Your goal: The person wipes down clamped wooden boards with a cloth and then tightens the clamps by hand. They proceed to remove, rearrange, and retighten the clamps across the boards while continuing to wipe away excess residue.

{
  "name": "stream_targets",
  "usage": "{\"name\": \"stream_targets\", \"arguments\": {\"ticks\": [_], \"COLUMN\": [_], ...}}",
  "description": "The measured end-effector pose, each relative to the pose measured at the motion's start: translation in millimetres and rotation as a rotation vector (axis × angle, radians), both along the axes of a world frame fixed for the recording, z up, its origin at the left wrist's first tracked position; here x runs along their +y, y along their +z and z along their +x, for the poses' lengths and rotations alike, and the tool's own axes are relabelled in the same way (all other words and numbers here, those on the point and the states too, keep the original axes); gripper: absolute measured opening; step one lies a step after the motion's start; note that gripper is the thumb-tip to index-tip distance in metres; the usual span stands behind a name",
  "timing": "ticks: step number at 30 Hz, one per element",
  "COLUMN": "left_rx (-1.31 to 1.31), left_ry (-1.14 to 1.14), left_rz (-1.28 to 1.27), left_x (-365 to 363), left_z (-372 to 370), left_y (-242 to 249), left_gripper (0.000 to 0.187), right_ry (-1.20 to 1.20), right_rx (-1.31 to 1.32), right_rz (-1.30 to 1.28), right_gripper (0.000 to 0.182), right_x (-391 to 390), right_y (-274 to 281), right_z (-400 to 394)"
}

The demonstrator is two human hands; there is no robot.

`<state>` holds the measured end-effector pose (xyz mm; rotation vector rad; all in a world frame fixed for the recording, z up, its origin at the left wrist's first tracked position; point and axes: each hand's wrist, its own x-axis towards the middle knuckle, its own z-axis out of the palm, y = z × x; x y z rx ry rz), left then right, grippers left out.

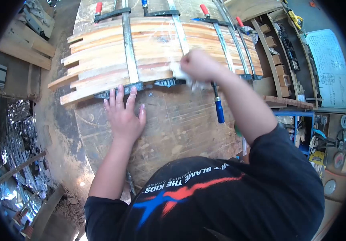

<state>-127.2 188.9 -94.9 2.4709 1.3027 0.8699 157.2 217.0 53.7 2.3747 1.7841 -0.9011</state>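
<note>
Wooden strips lie side by side as a panel [100, 58], held by several bar clamps [129, 48] laid across it. My left hand [124, 116] is open, its fingers spread, with the fingertips at a clamp jaw [116, 90] along the panel's near edge. A crumpled white rag [178, 71] is in my right hand [201, 66], which is closed around it over the near edge of the panel. The right hand is slightly blurred. Beside it a blue clamp handle [219, 110] hangs toward me from the edge.
Under the panel is a worn, stained workbench [173, 124]. Red-handled clamp ends [98, 8] stick up along the far side. To the right are wooden shelves [279, 66] with small blocks, a whiteboard [329, 70] and a blue rack [297, 114]. Boards [24, 50] are stacked at left.
</note>
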Motion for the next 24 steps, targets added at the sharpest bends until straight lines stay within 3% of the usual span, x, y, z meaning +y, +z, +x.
{"name": "stream_targets", "arguments": {"ticks": [2, 3, 6, 8, 10, 13, 15, 16, 20, 24], "left_rx": [-0.014, -0.013, -0.004, 0.008, -0.017, 0.005, 0.014, 0.007, 0.017, 0.026], "left_ry": [0.013, 0.012, 0.008, 0.005, 0.015, -0.007, -0.001, -0.005, -0.001, -0.003], "left_rz": [0.009, 0.009, -0.001, -0.004, -0.008, 0.006, 0.016, 0.028, 0.030, 0.008], "left_x": [-1.4, -1.9, 1.0, 1.0, -0.6, -4.7, -0.8, 1.5, 0.7, 1.9], "left_z": [0.1, -0.5, -1.6, 0.9, 3.5, 3.0, 2.5, 2.6, 1.0, 3.6], "left_y": [-1.7, -1.7, -0.9, -3.0, -1.3, -5.2, -4.4, -3.6, -1.0, -0.2], "left_gripper": [0.068, 0.068, 0.066, 0.066, 0.063, 0.065, 0.068, 0.068, 0.068, 0.067], "right_ry": [-0.089, -0.046, 0.110, 0.313, 0.122, 0.239, 0.311, 0.226, 0.159, 0.193], "right_rx": [-0.056, -0.159, -0.411, -0.257, 0.018, 0.099, -0.136, -0.243, -0.256, -0.491], "right_rz": [0.355, 0.314, 0.608, 0.632, 0.667, 0.552, 0.445, 0.309, 0.549, 0.575], "right_gripper": [0.027, 0.026, 0.022, 0.017, 0.017, 0.018, 0.018, 0.016, 0.022, 0.022], "right_x": [13.7, 16.7, -3.2, -8.9, -2.7, 2.9, 0.9, -0.2, 7.0, 108.8], "right_y": [-5.8, -9.1, -103.5, -115.4, -88.5, -71.4, -65.6, -53.4, -81.1, -105.2], "right_z": [8.4, 7.0, -16.8, -79.0, -111.6, -72.8, -34.1, -16.2, 5.9, 59.0]}}
